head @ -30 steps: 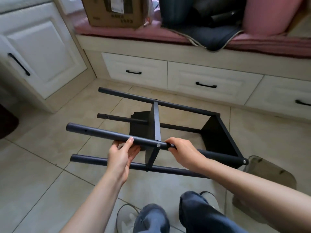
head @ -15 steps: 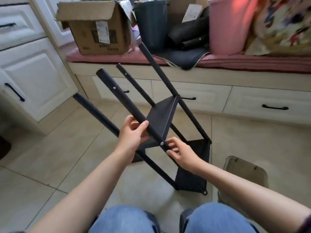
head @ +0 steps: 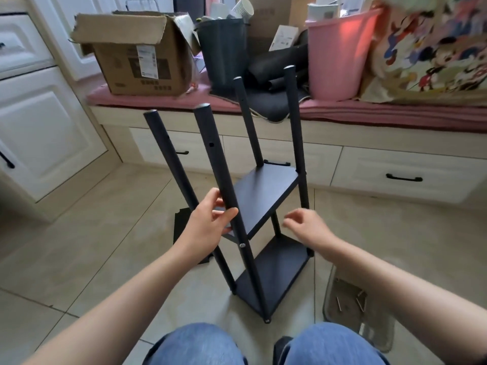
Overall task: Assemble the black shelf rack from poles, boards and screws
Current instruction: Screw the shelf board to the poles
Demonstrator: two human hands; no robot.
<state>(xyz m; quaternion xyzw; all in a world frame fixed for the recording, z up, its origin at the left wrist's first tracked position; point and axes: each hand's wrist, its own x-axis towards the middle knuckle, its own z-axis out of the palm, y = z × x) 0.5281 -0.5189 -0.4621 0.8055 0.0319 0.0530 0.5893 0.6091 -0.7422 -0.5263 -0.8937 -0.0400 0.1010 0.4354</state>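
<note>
left hand (head: 208, 227): fingers and thumb wrapped round near pole (head: 224, 185) | right hand (head: 307, 226): loosely curled, holding nothing, just right of pole | shelf rack (head: 263, 206): upright on floor between both hands

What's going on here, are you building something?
A person seated on the floor is putting together a black rack. It stands upright with two boards fitted between four poles. The left hand grips the near pole; the right hand hovers beside it, holding nothing. A clear tray with small hardware lies nearby.
</note>
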